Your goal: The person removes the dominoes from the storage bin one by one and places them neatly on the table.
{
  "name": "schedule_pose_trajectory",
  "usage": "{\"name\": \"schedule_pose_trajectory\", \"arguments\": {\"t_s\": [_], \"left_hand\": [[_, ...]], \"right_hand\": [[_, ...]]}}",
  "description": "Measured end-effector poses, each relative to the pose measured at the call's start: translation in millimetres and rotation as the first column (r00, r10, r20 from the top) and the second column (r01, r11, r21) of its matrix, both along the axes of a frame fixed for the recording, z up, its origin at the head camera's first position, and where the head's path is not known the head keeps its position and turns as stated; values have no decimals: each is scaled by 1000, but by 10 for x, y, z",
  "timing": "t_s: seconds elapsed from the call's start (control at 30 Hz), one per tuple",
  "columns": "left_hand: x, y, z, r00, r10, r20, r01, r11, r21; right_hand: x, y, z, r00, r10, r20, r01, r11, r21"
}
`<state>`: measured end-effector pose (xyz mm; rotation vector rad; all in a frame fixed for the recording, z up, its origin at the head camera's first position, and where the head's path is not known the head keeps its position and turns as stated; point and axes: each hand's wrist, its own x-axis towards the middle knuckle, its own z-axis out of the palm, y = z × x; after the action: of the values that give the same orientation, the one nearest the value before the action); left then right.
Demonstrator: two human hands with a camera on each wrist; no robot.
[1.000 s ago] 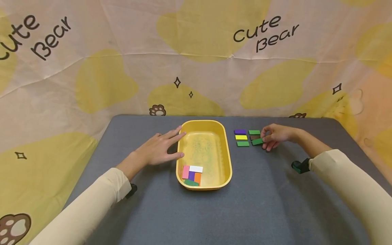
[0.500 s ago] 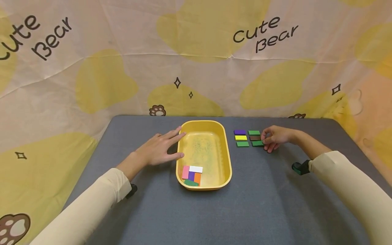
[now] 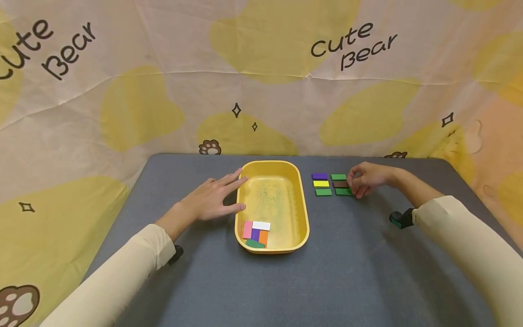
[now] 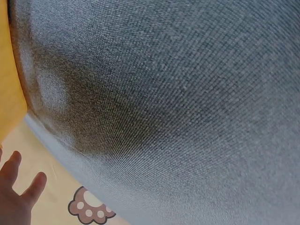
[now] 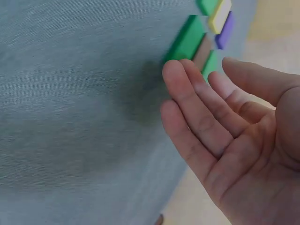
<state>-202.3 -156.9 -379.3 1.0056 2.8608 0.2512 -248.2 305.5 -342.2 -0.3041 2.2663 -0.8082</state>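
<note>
My left hand [image 3: 212, 197] rests with spread fingers at the left rim of a yellow tray [image 3: 305, 204]; only its fingertips show in the left wrist view. My right hand [image 3: 369, 179] hovers at the right end of two short columns of flat blocks on the table. In the right wrist view its thumb [image 5: 253, 77] stands apart from the fingers and nothing lies between them. The nearest green block [image 3: 343, 192] lies flat by its fingertips. Behind that are a brown block [image 3: 340, 184] and another green block [image 3: 338, 177], the brown one partly covered by the hand.
The left column has a purple block [image 3: 320, 176], a yellow block [image 3: 321, 184] and a green block [image 3: 323, 192]. Inside the tray's near left corner lie a pink block [image 3: 247, 230], a white block [image 3: 261, 225], and purple, orange and green ones. A printed cloth [image 3: 261, 91] hangs behind the grey table [image 3: 261, 290].
My right hand has lowered the near green block, straightened it in line with its column and let it go, then lifted slightly. The left hand has not moved.
</note>
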Motion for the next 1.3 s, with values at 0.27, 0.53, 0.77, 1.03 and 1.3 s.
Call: {"name": "schedule_pose_trajectory", "arguments": {"t_s": [0.27, 0.53, 0.77, 1.03, 1.3], "left_hand": [[-4, -7, -12, 1000, -4, -3, 4, 1000, 8], [-6, -5, -11, 1000, -3, -5, 3, 1000, 6], [0, -3, 1, 1000, 9, 8, -9, 1000, 7], [0, -5, -4, 1000, -2, 0, 2, 1000, 13], [-10, -9, -20, 1000, -1, -7, 1, 1000, 16]], "right_hand": [[-97, -263, 292, 999, 30, -45, -31, 999, -30], [-80, -666, 550, 997, 69, -47, -72, 995, -69], [-57, -1021, 604, 989, 150, -3, -150, 984, -102], [-9, -1349, 494, 982, 183, 40, -174, 970, -168], [29, -1615, 357, 977, 198, 79, -188, 974, -125]]}}
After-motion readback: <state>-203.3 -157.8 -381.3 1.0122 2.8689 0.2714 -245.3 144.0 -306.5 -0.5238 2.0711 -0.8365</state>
